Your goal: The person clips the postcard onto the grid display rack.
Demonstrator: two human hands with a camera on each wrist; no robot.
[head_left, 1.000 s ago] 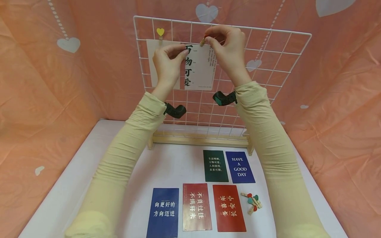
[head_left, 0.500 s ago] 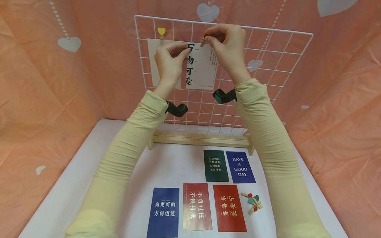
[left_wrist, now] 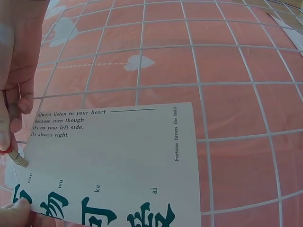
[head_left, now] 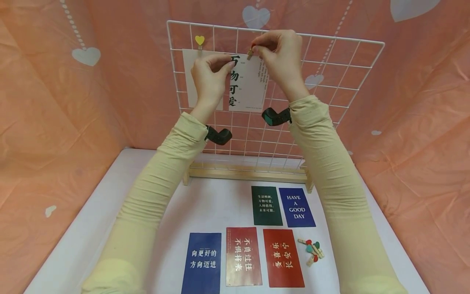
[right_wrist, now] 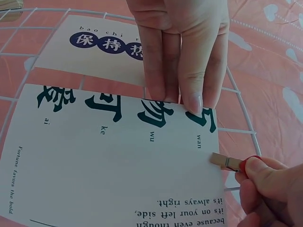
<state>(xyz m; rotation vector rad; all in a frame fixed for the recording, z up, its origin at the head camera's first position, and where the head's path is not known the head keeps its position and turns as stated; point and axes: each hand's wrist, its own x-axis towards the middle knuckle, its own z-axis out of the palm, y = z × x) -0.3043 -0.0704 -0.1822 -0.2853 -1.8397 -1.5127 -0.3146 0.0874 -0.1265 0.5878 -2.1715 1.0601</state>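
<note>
Left hand (head_left: 210,75) pinches the white card (head_left: 250,87) flat against the grid (head_left: 330,69); right hand (head_left: 280,55) squeezes a peg (head_left: 250,53) at the card's top edge

The person wore long pale-yellow sleeves (head_left: 154,192) of a fine ribbed knit, wrinkled along both forearms and ending at the wrists. A black camera unit (head_left: 219,135) was strapped to each wrist. Both hands were bare.
</note>
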